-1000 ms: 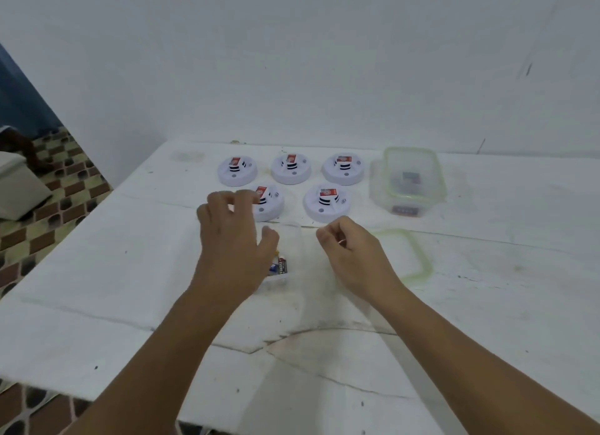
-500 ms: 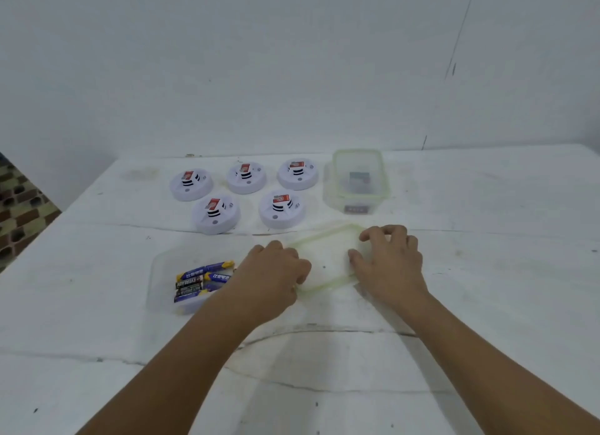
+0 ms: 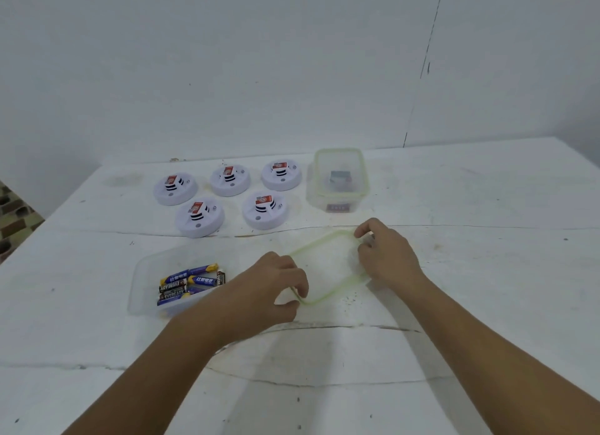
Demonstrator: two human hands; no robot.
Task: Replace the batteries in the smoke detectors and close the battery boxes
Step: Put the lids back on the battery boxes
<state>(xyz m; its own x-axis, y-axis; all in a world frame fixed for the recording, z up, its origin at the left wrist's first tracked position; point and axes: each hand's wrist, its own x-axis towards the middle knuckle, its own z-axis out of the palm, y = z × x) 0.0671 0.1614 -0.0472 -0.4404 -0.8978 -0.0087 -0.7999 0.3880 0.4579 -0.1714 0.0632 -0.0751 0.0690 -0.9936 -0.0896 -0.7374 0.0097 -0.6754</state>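
open clear box (image 3: 143,291) at 9 o'clock holding batteries (image 3: 190,283), long axes 3-to-9. left hand (image 3: 269,288) and right hand (image 3: 386,256) pinching green-rimmed lid (image 3: 328,265).

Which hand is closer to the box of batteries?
Left. The left hand sits just beside the battery box, at the lid's near corner; the right hand holds its far corner.

A single head-worn view looks forward and steeply down from above the near edge of the counter (image 3: 487,207). It faces the far wall (image 3: 259,61), close enough that both forearms fill the lower frame.
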